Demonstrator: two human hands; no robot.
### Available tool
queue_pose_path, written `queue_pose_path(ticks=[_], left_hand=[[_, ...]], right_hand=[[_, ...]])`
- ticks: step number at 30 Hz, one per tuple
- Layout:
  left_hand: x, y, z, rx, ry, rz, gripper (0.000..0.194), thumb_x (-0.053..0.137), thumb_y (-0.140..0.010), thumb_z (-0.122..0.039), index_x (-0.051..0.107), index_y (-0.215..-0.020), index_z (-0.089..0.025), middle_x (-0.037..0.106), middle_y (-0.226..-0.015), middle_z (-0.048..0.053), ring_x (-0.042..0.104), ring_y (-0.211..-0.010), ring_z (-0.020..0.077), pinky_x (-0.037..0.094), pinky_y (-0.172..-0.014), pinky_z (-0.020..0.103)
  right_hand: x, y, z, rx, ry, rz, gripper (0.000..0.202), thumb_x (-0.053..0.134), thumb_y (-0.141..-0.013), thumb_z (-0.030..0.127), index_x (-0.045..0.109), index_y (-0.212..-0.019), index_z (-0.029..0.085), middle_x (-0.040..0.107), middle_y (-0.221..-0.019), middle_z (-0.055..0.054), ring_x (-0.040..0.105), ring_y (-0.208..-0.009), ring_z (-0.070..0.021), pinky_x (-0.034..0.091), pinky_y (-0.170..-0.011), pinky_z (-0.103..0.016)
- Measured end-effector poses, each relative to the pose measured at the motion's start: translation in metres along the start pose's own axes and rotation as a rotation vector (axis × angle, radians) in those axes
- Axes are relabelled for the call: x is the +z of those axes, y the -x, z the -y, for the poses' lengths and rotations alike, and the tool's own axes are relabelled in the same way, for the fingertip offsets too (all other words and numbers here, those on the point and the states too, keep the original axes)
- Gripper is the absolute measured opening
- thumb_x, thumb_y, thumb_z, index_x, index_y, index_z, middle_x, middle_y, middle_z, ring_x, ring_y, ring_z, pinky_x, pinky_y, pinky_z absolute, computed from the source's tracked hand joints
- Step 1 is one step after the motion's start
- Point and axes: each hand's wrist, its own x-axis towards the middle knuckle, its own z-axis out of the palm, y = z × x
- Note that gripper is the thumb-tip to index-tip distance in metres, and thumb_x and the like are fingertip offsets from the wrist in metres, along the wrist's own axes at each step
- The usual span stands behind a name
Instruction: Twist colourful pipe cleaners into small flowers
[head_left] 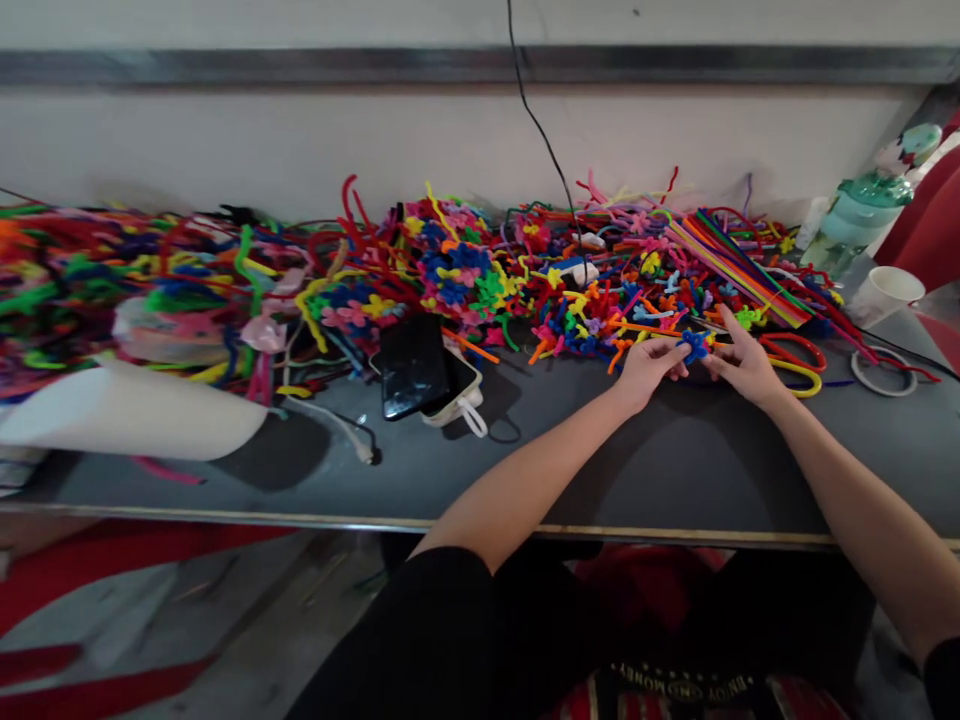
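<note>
Between my two hands is a small blue pipe-cleaner flower (694,346), held just above the grey table near the front of the colourful heap. My left hand (649,368) pinches its left side with thumb and forefinger. On the other side, my right hand (744,362) grips it between thumb and fingers, with the forefinger pointing up. Some yellow shows by the flower's right edge, though I cannot tell if it belongs to it. Right beside my right hand lie bent red and yellow pipe cleaners (799,380). Many small pipe-cleaner flowers (577,318) are piled just beyond my hands.
A long heap of loose pipe cleaners (90,270) runs along the wall. On the table (450,490) are a black phone (414,368), a rolled white sheet (135,410) and a cable (337,425). A paper cup (888,292) and a bottle (855,220) stand at the right.
</note>
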Motion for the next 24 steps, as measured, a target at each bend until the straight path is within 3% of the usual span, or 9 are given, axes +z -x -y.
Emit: queue_pose_path(ticks=[3,7,12,19,24], left_hand=[[0.000,0.001,-0.002,0.006,-0.073,-0.056,0.040,0.085,-0.064,-0.049,0.074,-0.079,-0.014,0.071,-0.063,0.003,0.066,-0.054,0.0120,0.044,-0.046,0.020],[-0.002,0.003,-0.003,-0.022,-0.097,-0.081,0.036,0.083,-0.068,-0.043,0.076,-0.088,-0.013,0.075,-0.073,0.006,0.071,-0.062,0.0154,0.049,-0.048,0.021],[-0.003,0.002,0.000,0.020,-0.153,-0.044,0.033,0.080,-0.072,-0.041,0.075,-0.089,-0.014,0.073,-0.068,0.004,0.068,-0.058,0.0128,0.050,-0.050,0.021],[-0.007,-0.006,0.008,0.148,-0.204,-0.066,0.031,0.072,-0.084,-0.042,0.069,-0.102,-0.017,0.064,-0.062,-0.002,0.061,-0.053,0.0103,0.045,-0.045,0.020],[-0.016,-0.011,0.016,0.225,-0.341,-0.021,0.041,0.063,-0.089,-0.058,0.063,-0.104,-0.019,0.061,-0.064,-0.002,0.058,-0.052,0.0104,0.046,-0.048,0.023]], right_hand=[[0.004,0.005,0.006,-0.026,0.056,-0.134,0.075,0.068,-0.085,0.049,0.043,-0.150,0.022,0.054,-0.054,0.006,0.045,-0.044,-0.0125,0.038,-0.045,-0.029],[0.010,0.010,0.010,-0.118,0.202,-0.269,0.052,0.062,-0.088,0.040,0.058,-0.136,0.021,0.053,-0.058,0.005,0.045,-0.050,-0.0113,0.041,-0.052,-0.029],[0.014,0.009,0.008,-0.182,0.330,-0.242,0.030,0.061,-0.084,0.031,0.069,-0.109,0.018,0.050,-0.061,0.005,0.047,-0.053,-0.0099,0.044,-0.056,-0.027],[0.014,0.005,0.012,-0.250,0.449,-0.237,0.028,0.059,-0.088,0.034,0.074,-0.108,0.021,0.069,-0.077,-0.004,0.057,-0.061,-0.0141,0.050,-0.061,-0.030],[0.022,0.001,0.010,-0.293,0.489,-0.244,0.029,0.056,-0.091,0.033,0.076,-0.109,0.021,0.075,-0.087,-0.007,0.061,-0.065,-0.0149,0.051,-0.065,-0.030]])
